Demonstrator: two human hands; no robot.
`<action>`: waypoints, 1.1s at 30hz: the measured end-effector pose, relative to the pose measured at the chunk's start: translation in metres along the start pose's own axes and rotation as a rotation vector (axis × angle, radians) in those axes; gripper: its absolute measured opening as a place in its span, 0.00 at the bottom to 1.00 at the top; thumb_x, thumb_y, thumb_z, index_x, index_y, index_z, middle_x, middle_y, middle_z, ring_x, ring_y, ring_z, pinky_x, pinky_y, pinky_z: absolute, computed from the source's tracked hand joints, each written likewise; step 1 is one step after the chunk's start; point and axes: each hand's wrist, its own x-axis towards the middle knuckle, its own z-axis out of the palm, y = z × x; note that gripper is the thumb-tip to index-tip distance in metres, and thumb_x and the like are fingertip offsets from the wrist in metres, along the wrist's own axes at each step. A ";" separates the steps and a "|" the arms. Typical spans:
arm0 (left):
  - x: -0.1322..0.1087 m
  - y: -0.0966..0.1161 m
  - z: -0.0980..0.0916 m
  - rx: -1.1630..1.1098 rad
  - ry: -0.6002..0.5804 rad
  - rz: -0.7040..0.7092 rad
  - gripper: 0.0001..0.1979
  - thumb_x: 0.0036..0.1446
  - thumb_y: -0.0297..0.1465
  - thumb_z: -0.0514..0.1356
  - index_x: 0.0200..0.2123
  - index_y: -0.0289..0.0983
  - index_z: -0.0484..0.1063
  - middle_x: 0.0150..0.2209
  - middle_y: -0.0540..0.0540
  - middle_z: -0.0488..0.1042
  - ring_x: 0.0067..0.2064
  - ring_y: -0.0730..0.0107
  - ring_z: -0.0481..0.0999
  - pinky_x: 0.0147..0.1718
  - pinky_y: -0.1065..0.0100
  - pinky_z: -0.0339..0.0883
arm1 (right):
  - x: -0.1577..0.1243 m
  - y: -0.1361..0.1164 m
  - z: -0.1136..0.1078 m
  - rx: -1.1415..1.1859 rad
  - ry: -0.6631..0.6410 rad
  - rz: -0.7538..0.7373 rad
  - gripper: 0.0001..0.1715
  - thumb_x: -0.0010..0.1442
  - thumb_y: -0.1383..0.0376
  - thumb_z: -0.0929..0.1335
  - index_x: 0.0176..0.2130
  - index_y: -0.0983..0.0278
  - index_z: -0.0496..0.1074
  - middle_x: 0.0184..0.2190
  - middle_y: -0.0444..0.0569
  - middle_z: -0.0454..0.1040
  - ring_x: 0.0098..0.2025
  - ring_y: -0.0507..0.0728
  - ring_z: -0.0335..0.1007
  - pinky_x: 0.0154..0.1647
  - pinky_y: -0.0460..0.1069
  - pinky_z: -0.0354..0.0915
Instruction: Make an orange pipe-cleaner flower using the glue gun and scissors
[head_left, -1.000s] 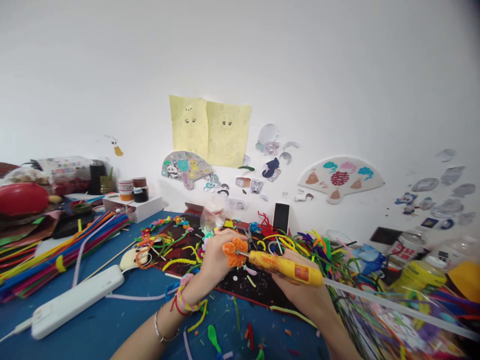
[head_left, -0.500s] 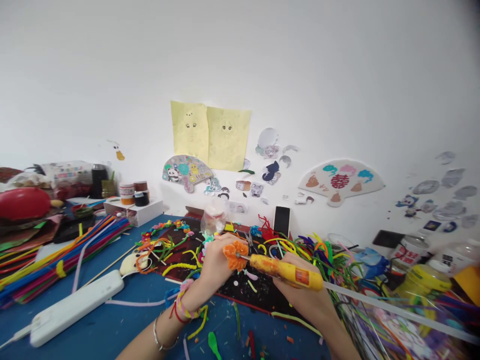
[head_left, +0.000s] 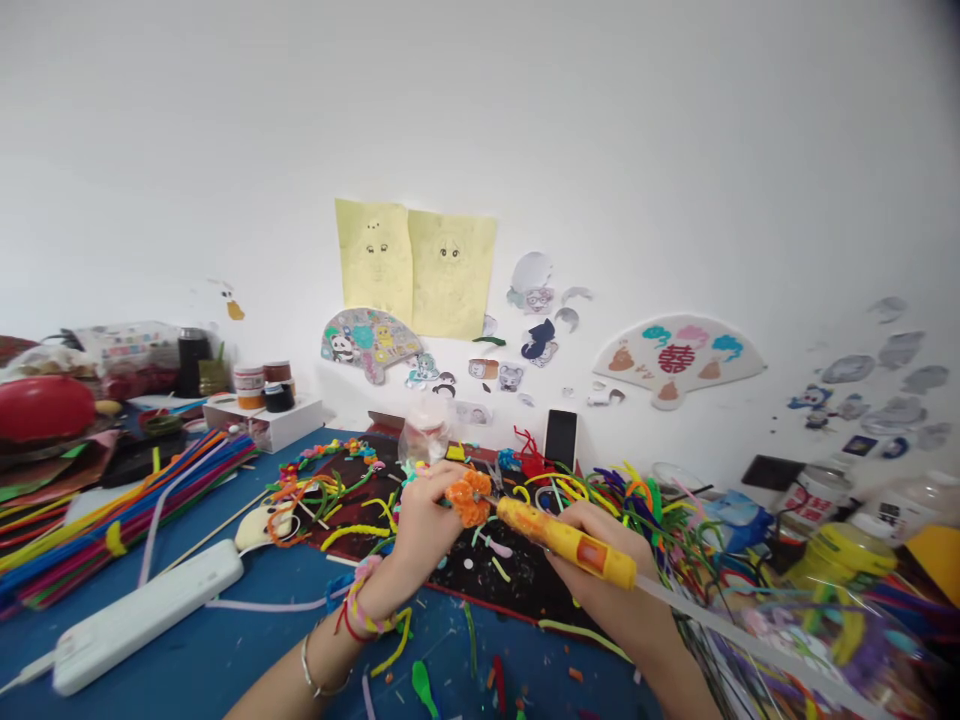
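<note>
Left hand (head_left: 427, 515) pinching orange fuzzy flower (head_left: 471, 500), right hand (head_left: 600, 565) gripping yellow glue gun (head_left: 562, 538) at flower's 4 o'clock, nozzle aimed at flower, contact unclear; dark mat (head_left: 517, 575) below; from flower: phone (head_left: 561, 438) 2 o'clock, fan with red character (head_left: 705, 345) farther 2 o'clock, power strip (head_left: 150, 615) 8 o'clock, stem bundle (head_left: 146, 515) 9 o'clock

I can read a red 囍 (head_left: 676, 359) on the white fan (head_left: 686, 381) at three o'clock; four o'clock's bottle labels (head_left: 804, 503) stay illegible.

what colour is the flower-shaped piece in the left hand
The flower-shaped piece is orange, best seen in the head view.
</note>
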 end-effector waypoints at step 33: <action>-0.004 0.023 -0.006 -0.619 -0.315 -0.564 0.09 0.45 0.33 0.65 0.32 0.39 0.74 0.31 0.50 0.74 0.33 0.71 0.73 0.27 0.74 0.66 | 0.002 -0.011 0.013 0.248 -0.001 -0.094 0.06 0.59 0.67 0.65 0.38 0.62 0.69 0.36 0.49 0.73 0.41 0.55 0.68 0.43 0.50 0.65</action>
